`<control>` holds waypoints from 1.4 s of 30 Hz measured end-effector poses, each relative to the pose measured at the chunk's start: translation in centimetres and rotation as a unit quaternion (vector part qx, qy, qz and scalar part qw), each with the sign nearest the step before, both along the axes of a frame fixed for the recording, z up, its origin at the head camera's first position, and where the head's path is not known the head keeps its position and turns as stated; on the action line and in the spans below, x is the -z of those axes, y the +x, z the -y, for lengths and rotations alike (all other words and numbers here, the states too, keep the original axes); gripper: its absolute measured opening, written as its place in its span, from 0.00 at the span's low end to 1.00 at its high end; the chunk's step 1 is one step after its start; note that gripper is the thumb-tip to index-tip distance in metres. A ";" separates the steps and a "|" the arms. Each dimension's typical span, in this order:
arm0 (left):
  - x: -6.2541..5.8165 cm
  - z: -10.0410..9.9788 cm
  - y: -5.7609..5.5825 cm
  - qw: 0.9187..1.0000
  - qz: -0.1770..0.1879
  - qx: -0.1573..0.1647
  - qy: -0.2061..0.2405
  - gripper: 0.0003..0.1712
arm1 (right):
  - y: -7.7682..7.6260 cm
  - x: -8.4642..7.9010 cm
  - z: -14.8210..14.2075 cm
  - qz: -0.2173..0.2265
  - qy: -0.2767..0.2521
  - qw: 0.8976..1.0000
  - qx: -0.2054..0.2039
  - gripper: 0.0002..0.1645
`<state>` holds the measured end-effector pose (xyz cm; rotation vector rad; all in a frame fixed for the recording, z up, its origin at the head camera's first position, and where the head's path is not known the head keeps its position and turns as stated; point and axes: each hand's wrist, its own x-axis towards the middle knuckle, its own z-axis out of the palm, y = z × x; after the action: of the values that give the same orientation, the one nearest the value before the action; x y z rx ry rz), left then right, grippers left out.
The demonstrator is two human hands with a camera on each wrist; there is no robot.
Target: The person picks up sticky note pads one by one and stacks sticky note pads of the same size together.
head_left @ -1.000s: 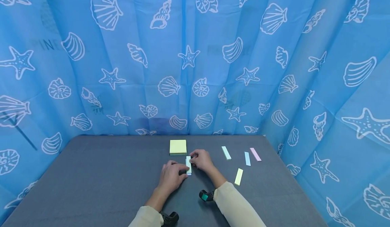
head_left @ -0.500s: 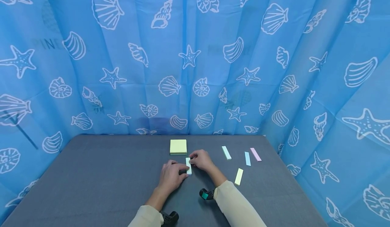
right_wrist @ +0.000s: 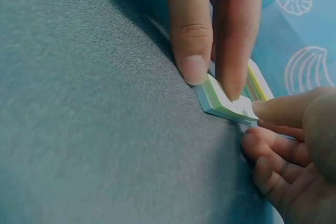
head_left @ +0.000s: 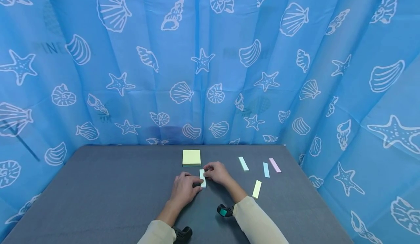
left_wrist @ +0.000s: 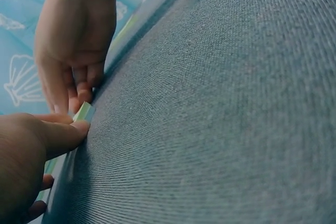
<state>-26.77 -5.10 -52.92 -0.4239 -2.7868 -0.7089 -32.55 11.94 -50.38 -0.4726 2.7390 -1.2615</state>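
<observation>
Fingers [right_wrist: 193, 56] of the left hand [head_left: 184, 188] and right hand [head_left: 217, 173] pinch opposite ends of a slim, layered paper strip [right_wrist: 219, 103] whose long axis runs front to back on the grey woven worktop [head_left: 131, 189], its edges partly hidden by the grip and its far end near a square yellow-topped pad [head_left: 191, 157].

The strip stack [right_wrist: 216, 96] is pale green over blue, the curtain [head_left: 226, 69] blue with a white seashell pattern.

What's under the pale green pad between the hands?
A blue layer shows beneath the pale green pad; the blue layer's top is covered and can't be seen.
</observation>
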 end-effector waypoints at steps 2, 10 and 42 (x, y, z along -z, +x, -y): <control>0.0 0.0 0.0 1.000 -0.006 0.001 -0.002 0.16 | 0.4 -0.1 -0.5 -0.006 -0.008 1.000 -0.007 0.13; 0.0 0.1 0.1 1.000 -0.011 -0.002 -0.007 0.16 | 2.7 -0.3 -3.4 -0.082 0.004 0.997 -0.010 0.13; 0.2 0.2 -0.1 1.000 -0.002 0.003 0.000 0.15 | -1.2 1.7 -9.1 -0.140 0.136 0.950 0.244 0.26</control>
<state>-26.88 -5.35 -53.12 -0.4337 -2.7826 -0.7083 -33.78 21.09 -52.09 0.0703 3.3446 -0.9134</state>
